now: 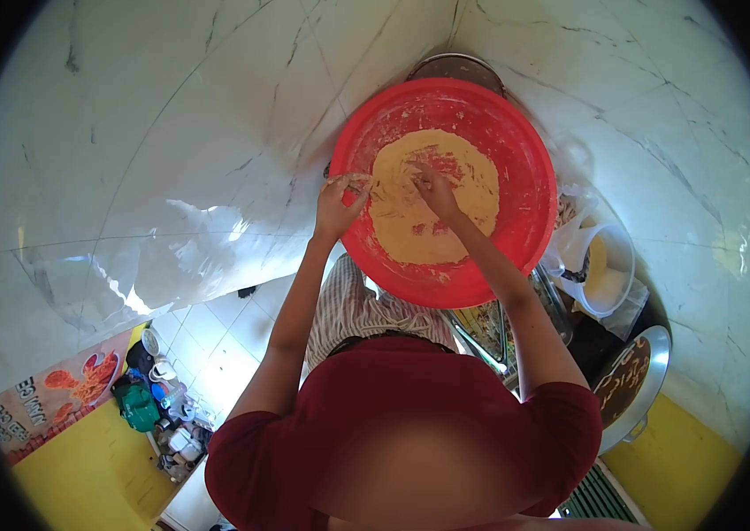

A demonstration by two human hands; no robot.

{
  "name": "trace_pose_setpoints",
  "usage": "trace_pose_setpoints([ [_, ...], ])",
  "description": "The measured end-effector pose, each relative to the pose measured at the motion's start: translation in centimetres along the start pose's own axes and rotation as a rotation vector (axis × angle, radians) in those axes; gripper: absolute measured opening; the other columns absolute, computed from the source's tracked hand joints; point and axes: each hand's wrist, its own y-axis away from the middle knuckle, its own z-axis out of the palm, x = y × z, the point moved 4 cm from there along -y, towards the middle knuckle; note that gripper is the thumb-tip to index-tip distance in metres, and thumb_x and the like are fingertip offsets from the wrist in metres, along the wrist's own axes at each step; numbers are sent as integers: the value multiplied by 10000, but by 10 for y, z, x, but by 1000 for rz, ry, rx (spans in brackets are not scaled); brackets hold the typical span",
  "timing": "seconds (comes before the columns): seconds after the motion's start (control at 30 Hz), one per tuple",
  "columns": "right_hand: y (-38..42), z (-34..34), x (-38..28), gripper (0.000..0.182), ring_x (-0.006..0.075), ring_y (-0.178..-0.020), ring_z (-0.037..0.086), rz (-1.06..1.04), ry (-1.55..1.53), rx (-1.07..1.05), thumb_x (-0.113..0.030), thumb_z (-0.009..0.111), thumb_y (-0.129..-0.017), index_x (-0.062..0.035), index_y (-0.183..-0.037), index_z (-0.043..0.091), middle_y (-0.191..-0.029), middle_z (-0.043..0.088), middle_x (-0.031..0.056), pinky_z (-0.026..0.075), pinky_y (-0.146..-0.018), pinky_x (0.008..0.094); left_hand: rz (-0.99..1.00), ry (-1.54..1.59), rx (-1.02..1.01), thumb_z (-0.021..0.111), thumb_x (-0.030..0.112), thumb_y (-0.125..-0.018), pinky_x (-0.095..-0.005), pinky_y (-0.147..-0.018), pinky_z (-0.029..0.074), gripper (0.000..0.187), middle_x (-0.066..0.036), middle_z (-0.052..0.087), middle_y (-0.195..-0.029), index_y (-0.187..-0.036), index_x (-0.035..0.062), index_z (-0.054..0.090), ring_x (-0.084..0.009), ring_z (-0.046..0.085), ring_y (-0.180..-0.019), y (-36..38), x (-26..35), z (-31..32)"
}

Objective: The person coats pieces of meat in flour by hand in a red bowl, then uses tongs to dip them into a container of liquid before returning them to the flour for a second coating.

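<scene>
A large red basin [525,203] holds a broad layer of pale yellow flour-like powder [401,230], with streaks of red showing through where it is thin. My left hand [342,202] is over the basin's left rim, its fingers curled toward the thumb and dusted with powder; whatever lies between them is too small to make out. Above the middle of the powder, my right hand [434,188] reaches in with fingers apart, close to or touching it. Powder clings to the basin's inner wall.
Behind the basin stands a dark round pot [456,69]. To the right are a white bucket [609,270] with yellowish contents and a wide metal pan [649,372] of brown liquid with pieces in it. Marble-patterned walls [216,115] close in both sides.
</scene>
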Motion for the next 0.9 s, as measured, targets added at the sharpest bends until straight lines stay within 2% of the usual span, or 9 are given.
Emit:
trace_pose_setpoints([
  [0.03, 3, -2, -4, 309, 208, -784, 619, -77, 28, 7, -22, 531, -847, -80, -1150, 552, -861, 635, 133, 499, -701, 336, 2, 3, 2, 642, 198, -786, -340, -877, 380, 198, -41, 630, -757, -956, 97, 627, -187, 598, -781, 0, 0, 0],
  [0.13, 21, -19, -24, 316, 216, -793, 625, 381, -12, -238, -40, 571, -820, -82, -1134, 564, -884, 633, 131, 500, -689, 347, 15, 7, 3, 642, 200, -787, -344, -872, 376, 212, -42, 634, -766, -971, 95, 623, -188, 598, -768, 2, 0, 0],
  [0.33, 42, -24, 9, 347, 222, -778, 635, 151, 175, -100, -105, 630, -786, -99, -1128, 570, -924, 628, 132, 510, -685, 328, 122, -20, -28, 622, 207, -782, -345, -884, 357, 218, -36, 632, -746, -979, 115, 611, -171, 606, -751, 1, -3, 2],
  [0.4, 41, -15, 14, 360, 242, -847, 622, 273, 167, -62, -135, 633, -789, -111, -1142, 566, -992, 616, 134, 503, -734, 349, 172, -34, -49, 620, 214, -782, -340, -889, 351, 229, -32, 632, -749, -991, 120, 608, -166, 606, -751, 2, -6, 5],
  [0.53, 19, 22, 12, 474, 295, -1111, 506, 68, 358, -54, -232, 627, -802, -134, -1244, 489, -1231, 506, 149, 428, -903, 438, 322, -29, -95, 613, 206, -786, -345, -869, 350, 240, -20, 635, -866, -1014, 131, 605, -151, 601, -788, 1, -5, 8],
  [0.63, 8, 60, 18, 528, 305, -1265, 344, 26, 570, 114, -256, 599, -809, -112, -1291, 438, -1355, 386, 141, 300, -1022, 422, 384, -29, -86, 636, 177, -773, -325, -839, 357, 247, 2, 636, -836, -1012, 122, 609, -131, 599, -766, 3, -1, 9],
  [0.73, 17, 85, 24, 603, 317, -1316, 256, -36, 760, 8, -294, 580, -812, -124, -1348, 362, -1403, 317, 137, 240, -1057, 448, 341, -67, -132, 644, 177, -763, -321, -839, 356, 256, 6, 636, -838, -1013, 132, 610, -133, 597, -776, 2, 0, 9],
  [0.83, 20, 83, 54, 562, 314, -1324, 236, -129, 580, -191, -259, 587, -797, -114, -1313, 418, -1413, 303, 129, 227, -1067, 419, 382, -76, -119, 649, 178, -753, -320, -839, 354, 272, 7, 639, -849, -1020, 140, 609, -132, 596, -779, 0, 4, 6],
  [0.9, 27, 55, 62, 464, 309, -1252, 353, 216, 44, 48, -212, 579, -803, -89, -1242, 491, -1343, 399, 139, 307, -1012, 394, 371, -61, -161, 627, 209, -768, -340, -856, 344, 273, -4, 635, -887, -1032, 145, 601, -149, 597, -807, 0, -2, 10],
])
